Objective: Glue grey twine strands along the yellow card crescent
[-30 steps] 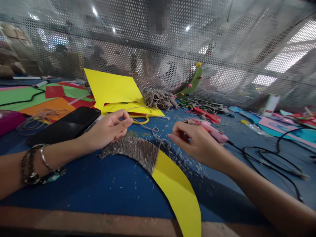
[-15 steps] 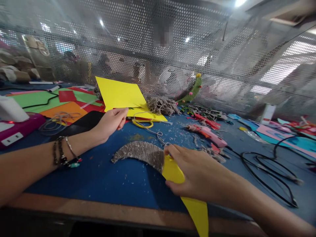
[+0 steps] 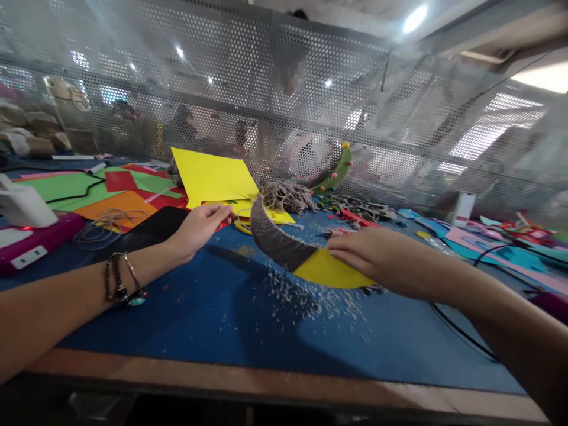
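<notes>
My right hand (image 3: 386,254) is closed on a crescent shape, gripping its bare yellow card end (image 3: 331,269). The other half of the crescent is wound with grey yarn (image 3: 279,239); its tip points up and away, and the piece is held tilted above the table. Under it, many short pale fibre bits (image 3: 306,299) are scattered on the blue table top (image 3: 186,319). To the left of the crescent, my left hand (image 3: 199,231) has thumb and fingers pinched together. What is between those fingertips, if anything, I cannot make out.
Behind the hands stand a folded yellow sheet (image 3: 213,174), a bundle of grey yarn (image 3: 286,196) and a green crescent with pompoms (image 3: 333,177). A purple power strip (image 3: 48,239) lies at left. A black cable (image 3: 465,334) runs at right, partly behind my right arm.
My right hand has lifted and turned the crescent, swinging its wound tip upward and away. More fibre bits show beneath it. My left hand stays nearly in place, pinched.
</notes>
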`<state>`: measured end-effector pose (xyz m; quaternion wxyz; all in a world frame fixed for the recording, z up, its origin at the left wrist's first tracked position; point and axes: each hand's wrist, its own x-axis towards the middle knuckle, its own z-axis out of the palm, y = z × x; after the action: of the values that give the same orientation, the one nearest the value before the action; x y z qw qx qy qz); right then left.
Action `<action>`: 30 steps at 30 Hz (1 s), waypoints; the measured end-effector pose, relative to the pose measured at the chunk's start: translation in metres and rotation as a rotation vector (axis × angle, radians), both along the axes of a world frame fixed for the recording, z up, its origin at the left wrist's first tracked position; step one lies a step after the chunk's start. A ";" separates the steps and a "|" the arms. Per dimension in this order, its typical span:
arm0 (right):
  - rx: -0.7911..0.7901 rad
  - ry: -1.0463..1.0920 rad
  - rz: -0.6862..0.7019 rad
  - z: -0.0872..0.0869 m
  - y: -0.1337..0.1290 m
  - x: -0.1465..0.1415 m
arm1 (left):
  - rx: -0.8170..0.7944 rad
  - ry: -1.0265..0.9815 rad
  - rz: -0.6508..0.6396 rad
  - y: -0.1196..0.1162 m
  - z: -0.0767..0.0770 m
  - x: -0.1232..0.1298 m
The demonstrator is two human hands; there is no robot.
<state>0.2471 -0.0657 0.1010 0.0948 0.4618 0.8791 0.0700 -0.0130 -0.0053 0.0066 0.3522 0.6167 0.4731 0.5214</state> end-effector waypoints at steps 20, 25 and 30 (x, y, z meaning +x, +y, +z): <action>-0.047 0.499 0.044 0.023 0.013 -0.011 | 0.228 0.569 -0.485 -0.046 0.014 0.015; -0.019 0.564 -0.085 0.015 0.034 0.014 | 0.412 0.881 -0.178 -0.037 0.012 0.007; -0.142 0.705 -0.235 -0.003 0.054 0.044 | 0.511 0.987 -0.022 -0.022 0.018 -0.006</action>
<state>0.2913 -0.0118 0.0984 -0.1743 0.5474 0.8016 -0.1657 -0.0194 -0.0274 0.0242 -0.0668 0.8584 0.4341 0.2651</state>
